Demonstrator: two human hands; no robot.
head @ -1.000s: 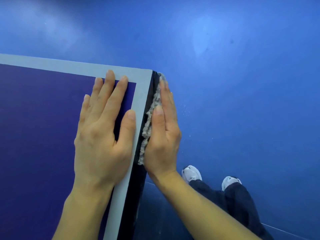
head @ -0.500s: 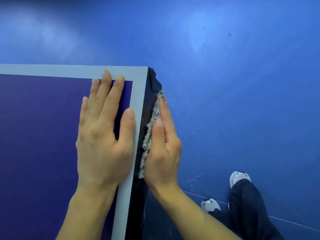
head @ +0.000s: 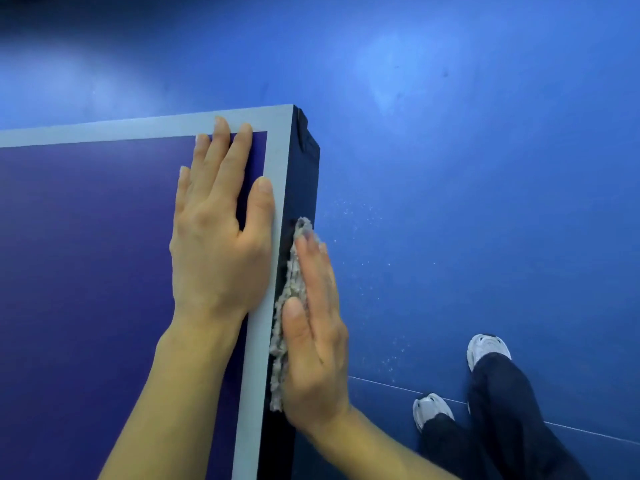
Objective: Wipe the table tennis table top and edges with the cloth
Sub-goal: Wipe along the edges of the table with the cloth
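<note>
Left hand point(head: 218, 237) lies flat on the table point(head: 86, 254) top, fingers straight, holding nothing. The cloth point(head: 290, 296) is just right of it, long axis along the dark side edge point(head: 301, 181). The right hand point(head: 320, 344), the nearer, presses it there with straight fingers. Next stroke likely follows that edge. No readable writing.

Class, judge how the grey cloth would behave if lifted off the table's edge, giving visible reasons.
The cloth likely flops: it lies crumpled flat against the side edge under the right hand. Its fuzzy pile suggests it is light and probably grips rather than slips.
</note>
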